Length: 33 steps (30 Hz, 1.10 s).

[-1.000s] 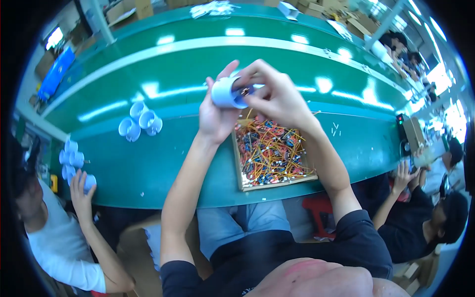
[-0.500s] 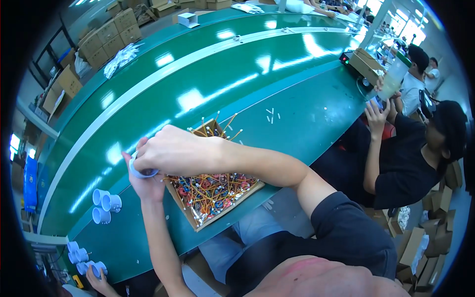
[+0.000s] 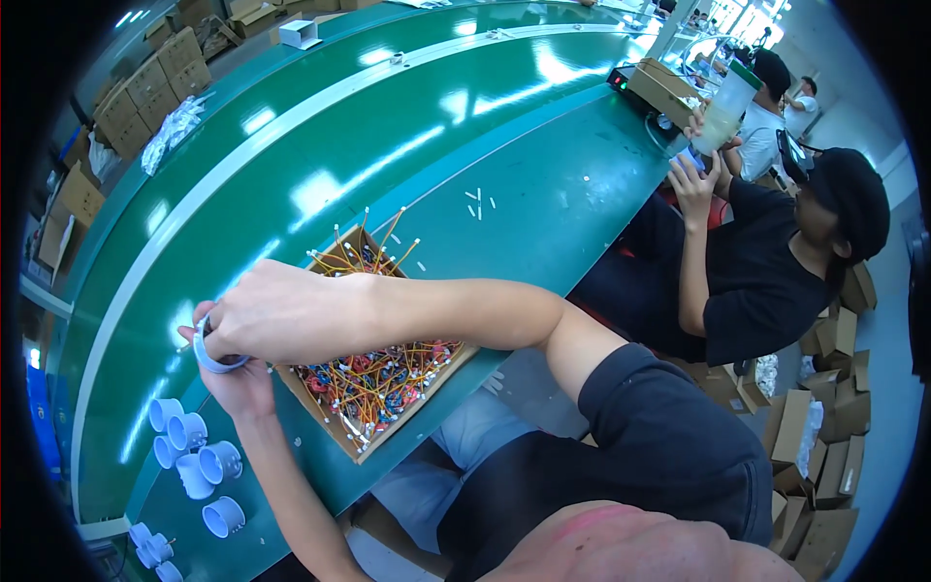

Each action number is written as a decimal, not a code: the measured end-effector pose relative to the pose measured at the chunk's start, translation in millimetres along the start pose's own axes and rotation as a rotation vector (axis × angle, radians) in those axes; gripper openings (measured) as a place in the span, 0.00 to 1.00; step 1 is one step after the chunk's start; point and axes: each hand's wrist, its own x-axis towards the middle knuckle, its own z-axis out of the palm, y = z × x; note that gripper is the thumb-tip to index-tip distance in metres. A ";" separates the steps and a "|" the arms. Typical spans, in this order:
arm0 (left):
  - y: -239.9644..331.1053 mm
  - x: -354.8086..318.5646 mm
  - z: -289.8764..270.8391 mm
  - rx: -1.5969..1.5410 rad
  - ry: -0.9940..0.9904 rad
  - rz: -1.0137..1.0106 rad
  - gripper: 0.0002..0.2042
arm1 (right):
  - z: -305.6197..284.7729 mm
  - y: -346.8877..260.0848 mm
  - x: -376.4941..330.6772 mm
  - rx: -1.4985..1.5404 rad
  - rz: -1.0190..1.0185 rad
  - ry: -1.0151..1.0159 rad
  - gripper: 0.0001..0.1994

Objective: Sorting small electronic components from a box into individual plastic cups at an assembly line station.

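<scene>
My left hand (image 3: 240,390) is closed round a pale blue plastic cup-shaped ring (image 3: 214,357), holding it above the green work surface. My right hand (image 3: 286,308) reaches across from the right, back of the hand up, its bent fingers inside the ring. What those fingers grip, if anything, is hidden. Under my right forearm sits a cardboard tray (image 3: 359,454), heaped with small wire leads (image 3: 388,383) in orange, red and blue with white connectors. Left of my left forearm stand several similar blue cups (image 3: 220,462), grouped on the surface.
More blue cups (image 3: 155,551) stand at the lower left edge. Small white strips (image 3: 478,206) lie beyond the tray. A green conveyor belt (image 3: 320,194) runs along the far side. At right a co-worker in black (image 3: 766,262) handles a clear bottle (image 3: 727,107); cardboard boxes (image 3: 824,407) lie behind.
The view has shifted, so the scene slides leftward. Several more blue cups now stand beside the first group, and another person's hand at lower left is gone. My hands stay at the ring.
</scene>
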 end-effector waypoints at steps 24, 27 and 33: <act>12.0 -9.8 1.0 -0.117 -0.042 0.023 0.27 | 25.3 2.8 13.3 0.162 0.086 0.157 0.08; -1.4 -1.1 3.1 -0.320 -0.237 -0.084 0.32 | 16.0 -0.5 8.7 0.211 0.126 0.153 0.14; 1.6 -9.2 24.2 -0.114 -0.027 -0.080 0.32 | 11.0 -14.3 4.9 0.172 0.109 0.117 0.10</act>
